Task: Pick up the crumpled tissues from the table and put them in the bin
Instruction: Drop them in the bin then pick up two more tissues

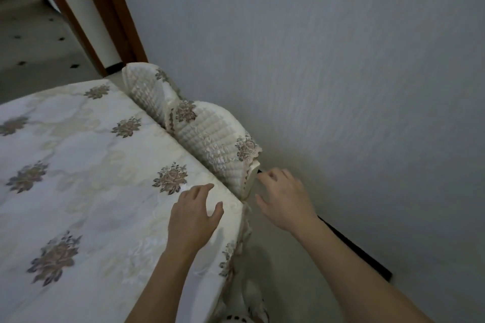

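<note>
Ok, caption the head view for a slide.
Open left hand over the floral tablecloth, right hand reaching toward a quilted chair cover by the wall.

Glossy embroidered tablecloth (pixel 78 165), quilted chair cover (pixel 210 128), rough matt wall (pixel 341 60)

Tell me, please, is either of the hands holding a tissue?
No, the left hand and the right hand are both open with nothing in them.
</note>
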{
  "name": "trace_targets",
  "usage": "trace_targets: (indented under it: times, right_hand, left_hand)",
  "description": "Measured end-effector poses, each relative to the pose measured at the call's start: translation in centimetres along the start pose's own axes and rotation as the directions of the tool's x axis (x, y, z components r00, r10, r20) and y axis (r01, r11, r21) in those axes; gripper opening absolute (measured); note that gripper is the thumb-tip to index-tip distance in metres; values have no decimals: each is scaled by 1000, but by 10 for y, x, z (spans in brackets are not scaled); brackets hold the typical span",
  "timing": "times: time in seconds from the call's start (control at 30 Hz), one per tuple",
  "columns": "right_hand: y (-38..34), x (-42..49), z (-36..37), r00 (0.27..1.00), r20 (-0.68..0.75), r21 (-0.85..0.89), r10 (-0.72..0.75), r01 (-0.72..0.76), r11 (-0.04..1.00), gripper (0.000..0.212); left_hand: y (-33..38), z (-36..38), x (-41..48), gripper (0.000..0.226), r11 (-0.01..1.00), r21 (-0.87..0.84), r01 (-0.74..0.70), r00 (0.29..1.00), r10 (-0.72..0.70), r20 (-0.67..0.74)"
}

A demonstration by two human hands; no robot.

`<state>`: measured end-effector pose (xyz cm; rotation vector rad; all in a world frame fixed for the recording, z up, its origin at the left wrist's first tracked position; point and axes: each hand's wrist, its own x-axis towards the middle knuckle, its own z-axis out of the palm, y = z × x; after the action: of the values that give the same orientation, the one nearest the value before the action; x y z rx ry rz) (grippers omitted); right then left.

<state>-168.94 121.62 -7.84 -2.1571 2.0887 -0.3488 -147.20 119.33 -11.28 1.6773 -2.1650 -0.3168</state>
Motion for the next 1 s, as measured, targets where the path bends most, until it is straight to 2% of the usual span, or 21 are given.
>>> trace_targets:
  times: [0.2,0.33,0.5,0.6,0.73,0.87,1.0]
  right_hand:
    - [1,91,6,991,48,22,-123,122,992,44]
    - [-10,140,16,969,68,68,-238,234,970,38]
    - [-28,189,39,908,121,111,-400,388,915,39]
    - [-38,215,57,831,211,144,-515,494,857,44]
    - [-47,241,83,697,322,289,-641,572,768,46]
    - [-58,259,108,549,455,359,-701,607,709,50]
    - [-69,268,131,422,510,389,-750,664,638,56]
  left_hand:
    - [-13,3,63,50,994,8,106,990,-105,-91]
    - [-32,-4,80,49,974,31,226,969,-222,-106]
    - [-57,-4,72,50,898,63,436,898,-428,-105]
    - [-68,-4,58,50,830,62,554,831,-546,-109]
    - [-69,-1,30,45,720,26,693,717,-686,-121]
    - [-61,15,-1,45,606,-8,795,605,-794,-58]
    - [-52,40,-26,51,496,-13,868,496,-868,13]
